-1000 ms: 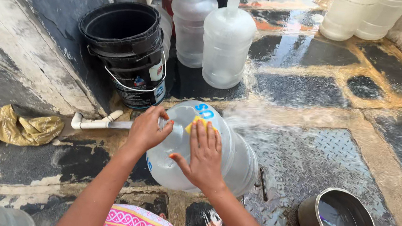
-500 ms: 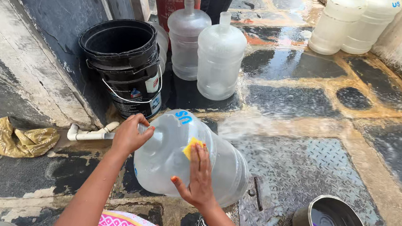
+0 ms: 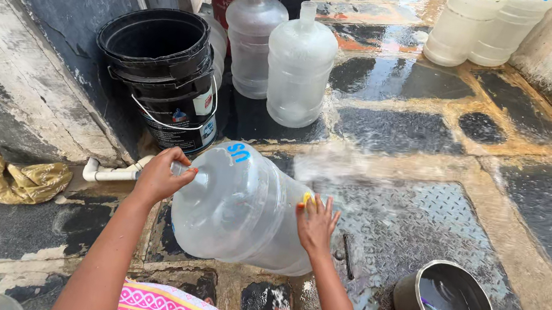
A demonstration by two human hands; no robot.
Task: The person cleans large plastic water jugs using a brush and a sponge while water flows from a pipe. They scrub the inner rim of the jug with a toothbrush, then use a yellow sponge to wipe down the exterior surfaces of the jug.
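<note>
Wet stone paving [image 3: 400, 130] with yellowish joints fills the view, and a dark plastered wall [image 3: 38, 31] runs along the left. Near the middle, a large clear water jug [image 3: 237, 205] lies tipped on its side over a metal chequer-plate cover [image 3: 411, 222], its neck pointing left. The left hand [image 3: 160, 176] is clenched around that neck, just beside a white pipe end [image 3: 109, 173] that sticks out from the foot of the wall. The right hand [image 3: 316, 223] lies flat with fingers spread against the right side of the jug, pressing a yellow sponge [image 3: 305, 198] onto the plastic; only a corner of the sponge shows above the fingers. A blurred splash of water [image 3: 336, 164] hangs just beyond the jug. Far left of the jug stands a stack of black buckets [image 3: 162, 76] with a wire handle. Behind them, farther off, two upright clear jugs [image 3: 279, 54] stand side by side, touching or nearly so. At the far right, two whitish jugs [image 3: 484, 27] stand against a pale wall. Near right, a small metal pot [image 3: 444, 296] holds water. A crumpled yellow cloth [image 3: 7, 176] lies at the near left.
</note>
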